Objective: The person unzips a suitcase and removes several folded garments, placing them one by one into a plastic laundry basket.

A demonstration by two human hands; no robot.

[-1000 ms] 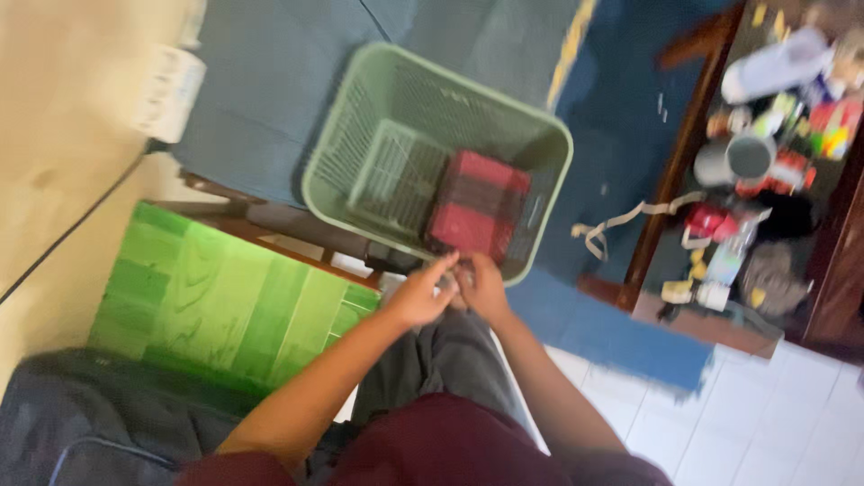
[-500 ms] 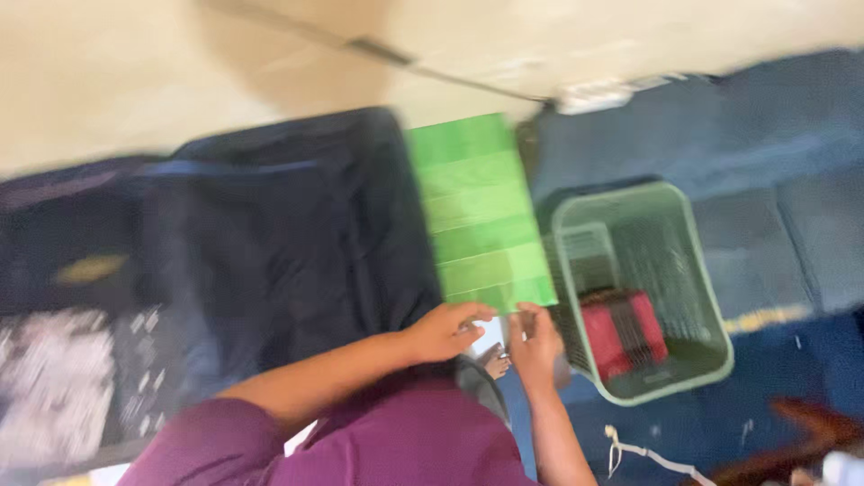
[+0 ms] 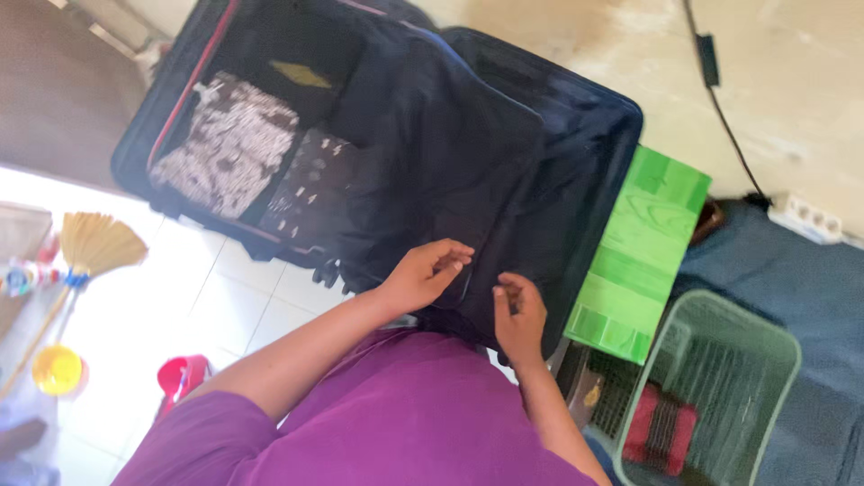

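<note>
Over the open suitcase [image 3: 504, 171] both hands are now seen, where a second ago they were held in front of the green basket [image 3: 774, 360]; the view has been swung from basket to suitcase, and the work is judged to have been moved there. The left hand [image 3: 423, 274] is laid on the dark flap near the suitcase's front edge, fingers curled and pinched on its fabric. The right hand [image 3: 519, 310], just beside it, is held with fingertips drawn together; whether anything is gripped between them cannot be told. Folded patterned clothes [image 3: 229, 148] are packed in the suitcase's far half. A green box [image 3: 643, 243] is set against the suitcase's right side, with the basket beyond it, a red item [image 3: 661, 432] inside.
</note>
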